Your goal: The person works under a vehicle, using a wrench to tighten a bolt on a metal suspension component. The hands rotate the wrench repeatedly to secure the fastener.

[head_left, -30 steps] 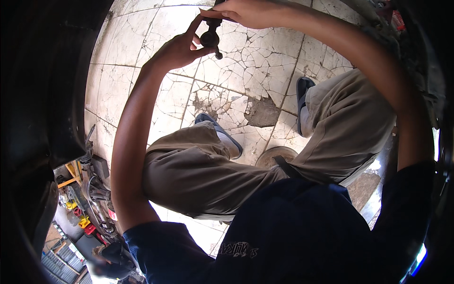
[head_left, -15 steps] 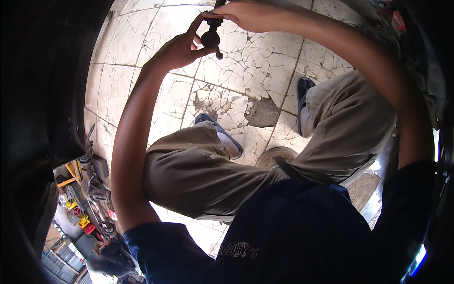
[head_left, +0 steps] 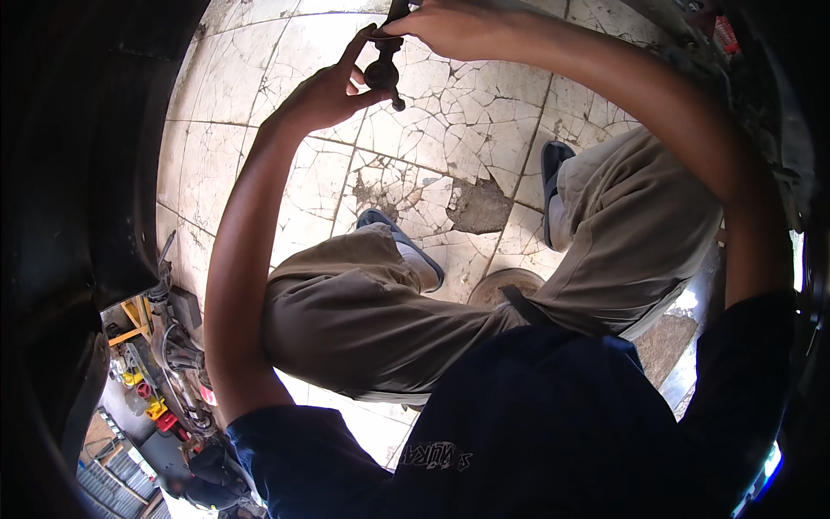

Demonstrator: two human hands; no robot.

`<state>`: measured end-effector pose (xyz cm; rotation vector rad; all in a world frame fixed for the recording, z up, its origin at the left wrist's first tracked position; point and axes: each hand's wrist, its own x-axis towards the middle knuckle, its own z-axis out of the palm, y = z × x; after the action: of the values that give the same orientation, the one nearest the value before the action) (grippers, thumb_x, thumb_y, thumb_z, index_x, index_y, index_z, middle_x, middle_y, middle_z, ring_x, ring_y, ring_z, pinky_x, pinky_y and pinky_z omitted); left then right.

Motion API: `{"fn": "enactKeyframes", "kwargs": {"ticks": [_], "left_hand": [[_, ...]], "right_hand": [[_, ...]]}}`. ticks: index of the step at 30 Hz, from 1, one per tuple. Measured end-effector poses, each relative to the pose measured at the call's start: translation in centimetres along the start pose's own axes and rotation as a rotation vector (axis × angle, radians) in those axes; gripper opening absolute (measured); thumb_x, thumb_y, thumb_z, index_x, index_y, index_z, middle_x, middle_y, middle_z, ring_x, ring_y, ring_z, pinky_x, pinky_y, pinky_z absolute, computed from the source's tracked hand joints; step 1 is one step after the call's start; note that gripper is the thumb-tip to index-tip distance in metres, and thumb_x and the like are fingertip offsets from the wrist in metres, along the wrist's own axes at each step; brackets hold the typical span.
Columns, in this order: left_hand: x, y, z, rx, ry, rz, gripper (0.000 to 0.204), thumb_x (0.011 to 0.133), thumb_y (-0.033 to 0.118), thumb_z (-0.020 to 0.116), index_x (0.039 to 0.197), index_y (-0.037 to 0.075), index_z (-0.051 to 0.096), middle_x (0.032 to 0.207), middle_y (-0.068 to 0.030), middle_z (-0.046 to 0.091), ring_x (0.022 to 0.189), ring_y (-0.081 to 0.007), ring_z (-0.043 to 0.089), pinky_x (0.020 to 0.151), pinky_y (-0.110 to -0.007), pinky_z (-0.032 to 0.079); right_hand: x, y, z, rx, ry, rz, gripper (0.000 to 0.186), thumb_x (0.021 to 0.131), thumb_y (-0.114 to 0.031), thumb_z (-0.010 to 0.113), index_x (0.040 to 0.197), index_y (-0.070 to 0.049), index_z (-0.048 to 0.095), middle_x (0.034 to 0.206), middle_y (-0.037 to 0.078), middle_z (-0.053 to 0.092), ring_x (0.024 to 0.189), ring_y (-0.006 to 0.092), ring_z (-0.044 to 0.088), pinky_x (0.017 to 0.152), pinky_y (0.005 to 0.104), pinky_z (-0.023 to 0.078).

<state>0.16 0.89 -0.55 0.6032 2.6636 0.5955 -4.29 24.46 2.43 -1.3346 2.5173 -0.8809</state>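
At the top of the head view, a dark metal rod end (head_left: 380, 74) with a round joint and a short stud hangs above the floor. My left hand (head_left: 322, 101) grips it from the left: the index finger reaches its upper part, and the thumb lies against it near the stud. From the right, my right hand (head_left: 454, 31) pinches the rod higher up, its fingertips close to my left index finger. The top of the rod runs out of the picture, partly behind my right hand.
Beneath lies a cracked tile floor (head_left: 294, 186) with a broken patch (head_left: 480, 206) between my sandalled feet. I sit with my knees apart, a round base (head_left: 508, 281) showing below. Dark bodywork (head_left: 130, 173) rises at the left; tools and parts (head_left: 156, 402) lie at the lower left.
The rod end has shifted very slightly left and down. My right fingers sit a little lower on it; both hands keep their hold.
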Motion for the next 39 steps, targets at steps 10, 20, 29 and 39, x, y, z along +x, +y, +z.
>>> {"fn": "enactKeyframes", "kwargs": {"ticks": [10, 20, 29, 39], "left_hand": [[0.4, 0.3, 0.0, 0.031, 0.012, 0.006, 0.095, 0.087, 0.052, 0.066, 0.154, 0.026, 0.003, 0.109, -0.02, 0.066, 0.094, -0.0329, 0.069, 0.081, -0.044, 0.055], [0.4, 0.2, 0.1, 0.033, 0.016, -0.013, 0.096, 0.087, 0.052, 0.066, 0.154, 0.026, 0.004, 0.109, -0.0199, 0.066, 0.094, -0.0329, 0.069, 0.081, -0.043, 0.055], [0.5, 0.1, 0.1, 0.015, 0.01, -0.001, 0.097, 0.087, 0.049, 0.068, 0.154, 0.026, 0.003, 0.108, -0.0186, 0.067, 0.096, -0.0329, 0.068, 0.083, -0.044, 0.055], [0.2, 0.2, -0.1, 0.011, 0.005, -0.009, 0.097, 0.087, 0.048, 0.069, 0.155, 0.027, 0.002, 0.109, -0.0168, 0.067, 0.095, -0.0315, 0.069, 0.082, -0.043, 0.055]], "right_hand": [[0.3, 2.2, 1.2, 0.194, 0.06, 0.062, 0.033, 0.098, -0.016, 0.042, 0.119, -0.001, 0.063, 0.119, 0.019, 0.065, 0.11, 0.0329, 0.061, 0.096, 0.0403, 0.046], [0.0, 1.0, 0.4, 0.127, -0.025, -0.006, 0.032, 0.095, -0.012, 0.042, 0.114, 0.002, 0.063, 0.113, 0.02, 0.066, 0.108, 0.0328, 0.062, 0.094, 0.0414, 0.047], [-0.5, 0.0, 0.3, -0.141, -0.061, -0.081, 0.03, 0.09, -0.011, 0.047, 0.112, 0.001, 0.063, 0.11, 0.026, 0.063, 0.105, 0.0378, 0.061, 0.089, 0.046, 0.048], [0.1, 0.4, 1.0, -0.208, -0.107, -0.161, 0.033, 0.091, -0.012, 0.049, 0.122, -0.004, 0.06, 0.119, 0.026, 0.056, 0.11, 0.0401, 0.057, 0.095, 0.0467, 0.046]]}}
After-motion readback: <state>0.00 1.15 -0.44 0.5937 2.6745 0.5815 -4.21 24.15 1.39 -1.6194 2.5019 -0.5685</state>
